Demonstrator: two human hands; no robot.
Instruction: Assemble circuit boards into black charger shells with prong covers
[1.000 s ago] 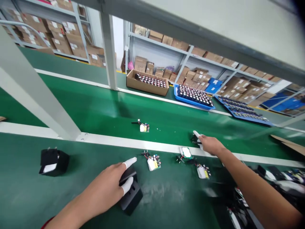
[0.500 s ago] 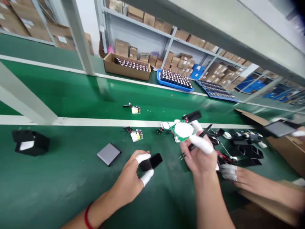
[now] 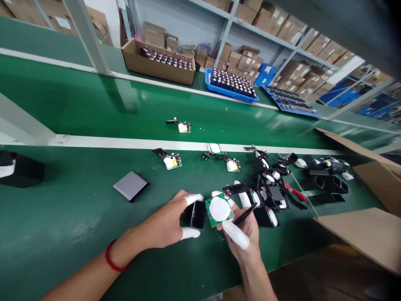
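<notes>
My left hand (image 3: 167, 221) pinches a black plastic housing (image 3: 194, 214) between thumb and forefinger, both in white finger cots. Right beside it my right hand (image 3: 241, 228) grips a green circuit board (image 3: 219, 210) with a round white pad on it; black wires and a black clip hang from the board over my fingers. The board's edge sits at the housing's open mouth. Both hands hover just above the green bench (image 3: 78, 234).
A grey square lid (image 3: 130, 185) lies left of my hands. Loose circuit boards (image 3: 171, 161) lie along the white rail; black housings and parts (image 3: 326, 184) are heaped to the right. Cardboard (image 3: 366, 234) lies at lower right. A box and blue trays (image 3: 232, 81) of components stand behind the conveyor.
My right hand has brought the circuit board down and left to the housing in my left hand. The other person's hands at right are out of view.
</notes>
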